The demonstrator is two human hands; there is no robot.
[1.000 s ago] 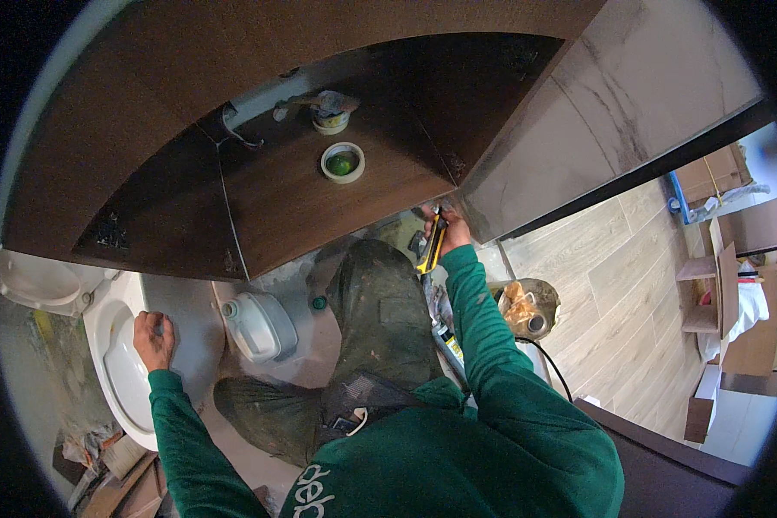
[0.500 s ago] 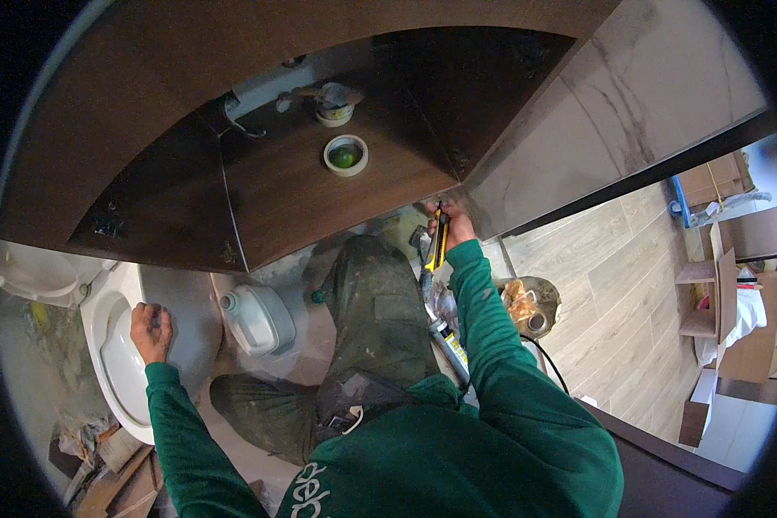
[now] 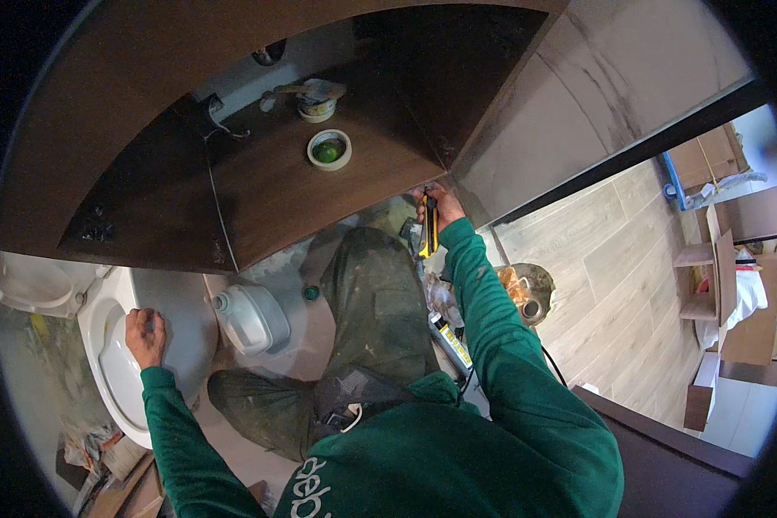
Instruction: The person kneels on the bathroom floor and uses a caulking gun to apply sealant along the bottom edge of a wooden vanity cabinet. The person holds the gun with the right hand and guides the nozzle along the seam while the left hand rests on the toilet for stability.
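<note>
We grip yellow-black utility knife [image 3: 430, 226] in right hand [image 3: 445, 207], near centre; left hand [image 3: 147, 338], fingers curled closed, by white basin [image 3: 117, 371], frame left.

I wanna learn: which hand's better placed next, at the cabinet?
Probably the right hand: it's beside the cabinet, holding the utility knife; the left hand is farther away, by the ceramic bowl.

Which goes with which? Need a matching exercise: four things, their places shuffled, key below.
Things
1. yellow-and-black tool
2. pale jug
3. pale ring with green inside
4. left hand

Places
A. on the brown panel
B. at the white fixture
C. in the right hand
D. between fixture and dark trousers

Pairs: 1-C, 2-D, 3-A, 4-B
</note>
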